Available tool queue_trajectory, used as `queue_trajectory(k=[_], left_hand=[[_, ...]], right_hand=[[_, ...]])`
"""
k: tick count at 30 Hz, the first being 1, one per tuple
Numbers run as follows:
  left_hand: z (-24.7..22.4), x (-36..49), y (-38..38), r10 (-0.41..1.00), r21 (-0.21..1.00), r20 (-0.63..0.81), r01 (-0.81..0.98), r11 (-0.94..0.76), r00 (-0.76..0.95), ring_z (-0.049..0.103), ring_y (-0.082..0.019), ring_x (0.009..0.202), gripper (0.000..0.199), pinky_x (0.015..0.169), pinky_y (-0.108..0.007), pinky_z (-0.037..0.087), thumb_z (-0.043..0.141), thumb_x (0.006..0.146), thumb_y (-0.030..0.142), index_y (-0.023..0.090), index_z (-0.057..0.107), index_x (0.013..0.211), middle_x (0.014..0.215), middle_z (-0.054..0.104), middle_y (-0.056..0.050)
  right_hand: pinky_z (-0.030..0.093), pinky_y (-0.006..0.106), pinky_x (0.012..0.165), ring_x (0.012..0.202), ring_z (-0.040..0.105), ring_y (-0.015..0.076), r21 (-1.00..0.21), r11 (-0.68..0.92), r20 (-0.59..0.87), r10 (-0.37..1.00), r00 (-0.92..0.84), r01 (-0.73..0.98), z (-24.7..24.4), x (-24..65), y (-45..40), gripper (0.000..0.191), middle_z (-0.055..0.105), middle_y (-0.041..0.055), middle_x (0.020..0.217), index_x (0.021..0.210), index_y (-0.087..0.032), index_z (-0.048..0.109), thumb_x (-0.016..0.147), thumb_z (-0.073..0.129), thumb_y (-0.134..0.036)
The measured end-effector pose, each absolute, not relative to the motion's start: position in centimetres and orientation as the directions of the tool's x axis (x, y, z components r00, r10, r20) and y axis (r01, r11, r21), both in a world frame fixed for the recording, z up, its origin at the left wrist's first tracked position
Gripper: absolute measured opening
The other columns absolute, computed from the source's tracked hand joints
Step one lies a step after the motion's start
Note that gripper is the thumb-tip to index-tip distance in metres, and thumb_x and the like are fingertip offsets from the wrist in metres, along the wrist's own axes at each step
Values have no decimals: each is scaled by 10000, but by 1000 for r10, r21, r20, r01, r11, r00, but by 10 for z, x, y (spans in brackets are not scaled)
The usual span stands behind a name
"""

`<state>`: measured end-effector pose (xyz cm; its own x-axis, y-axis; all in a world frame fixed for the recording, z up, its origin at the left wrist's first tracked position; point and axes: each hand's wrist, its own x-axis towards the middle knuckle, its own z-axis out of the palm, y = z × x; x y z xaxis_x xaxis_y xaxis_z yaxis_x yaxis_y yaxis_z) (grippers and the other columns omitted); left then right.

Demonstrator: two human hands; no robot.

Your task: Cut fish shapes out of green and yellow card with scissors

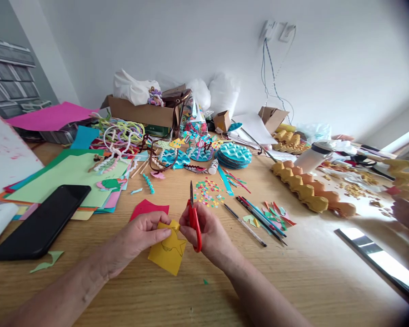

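Note:
My left hand (145,232) pinches the top of a piece of yellow paper (165,261) between thumb and fingers. A fish-like outline is drawn on the paper in dark line, and the top edge is curled or cut. My right hand (209,231) holds red-handled scissors (195,222), their dark blades pointing up and away from the paper. The thumb and a finger of that hand also touch the paper's upper right edge. Behind my left hand lies a red piece of paper (150,206), partly covered by the fingers.
Pens and pencils (259,218) lie to the right beside coloured scraps (276,215). Confetti dots (207,190) are ahead. A black phone (42,222) rests by stacked coloured sheets (68,175). Egg cartons (300,186), a white tumbler (313,156) and blue scalloped plates (233,156) stand farther off.

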<state>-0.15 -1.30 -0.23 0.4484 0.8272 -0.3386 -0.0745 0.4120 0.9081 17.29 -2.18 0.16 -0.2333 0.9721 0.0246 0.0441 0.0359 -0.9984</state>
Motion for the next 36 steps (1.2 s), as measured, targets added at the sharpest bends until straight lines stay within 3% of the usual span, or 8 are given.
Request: queue_trajectory(k=[6, 13, 17, 26, 36], left_hand=[[-1, 0, -15, 854, 885, -350, -162, 436, 384, 552, -96, 605, 197, 569, -180, 429, 784, 590, 312, 176, 649, 637, 628, 641, 40], [1, -3, -11, 918, 834, -287, -401, 380, 274, 594, -111, 578, 173, 569, -215, 478, 775, 613, 247, 209, 650, 727, 669, 689, 30], [4, -5, -10, 952, 837, -230, -458, 299, 202, 594, -111, 584, 154, 563, -209, 475, 760, 629, 237, 204, 627, 701, 663, 689, 36], [4, -4, -13, 967, 888, -184, -392, 241, 179, 527, -96, 563, 142, 541, -197, 414, 692, 697, 259, 202, 563, 682, 626, 625, 59], [5, -2, -16, 962, 905, -201, -340, 256, 187, 489, -99, 544, 154, 526, -195, 385, 665, 704, 283, 214, 532, 668, 590, 567, 67]], right_hand=[[365, 216, 555, 607, 463, 100, -999, 43, 42, 975, -218, 1, -5, 169, -22, 170, 519, -23, 697, 745, -178, 459, 646, 597, -185], [265, 205, 471, 516, 346, 86, -969, 72, 18, 975, -223, 238, -13, 170, -26, 206, 380, -53, 553, 665, -179, 441, 775, 531, -328], [245, 201, 451, 498, 324, 78, -961, 45, -40, 953, -299, 273, -11, 168, -30, 281, 382, -45, 540, 615, -174, 430, 803, 501, -371], [256, 179, 425, 482, 326, 65, -977, -73, -153, 895, -419, 201, -10, 164, -36, 342, 381, -46, 547, 625, -169, 454, 767, 575, -456], [292, 170, 397, 440, 370, 52, -985, -119, -164, 884, -438, 128, -11, 162, -38, 358, 422, -43, 560, 630, -162, 443, 768, 586, -460]])
